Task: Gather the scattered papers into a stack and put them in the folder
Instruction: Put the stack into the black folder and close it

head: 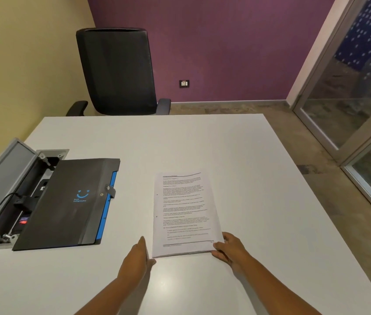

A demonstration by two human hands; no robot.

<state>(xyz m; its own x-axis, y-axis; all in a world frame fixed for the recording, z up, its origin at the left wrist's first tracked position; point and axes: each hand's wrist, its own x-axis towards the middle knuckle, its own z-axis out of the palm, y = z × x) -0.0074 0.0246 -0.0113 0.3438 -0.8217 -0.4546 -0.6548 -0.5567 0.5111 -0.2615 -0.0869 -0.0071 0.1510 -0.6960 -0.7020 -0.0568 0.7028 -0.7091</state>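
From the head camera, a neat stack of white printed paper sheets lies flat on the white table, slightly right of centre, its near edge between both hands. The left hand stands on edge, flat and unclenched, just beside the stack's near-left corner, probably to square that side. The right hand curls loosely around the near-right corner, fingers touching the sheets' edge, apparently bracing it; whether it truly grips is unclear. The black plastic folder with blue trim and a snap tab rests closed to the left, well apart, partly over an open grey cable box. Gathering looks finished; filing remains.
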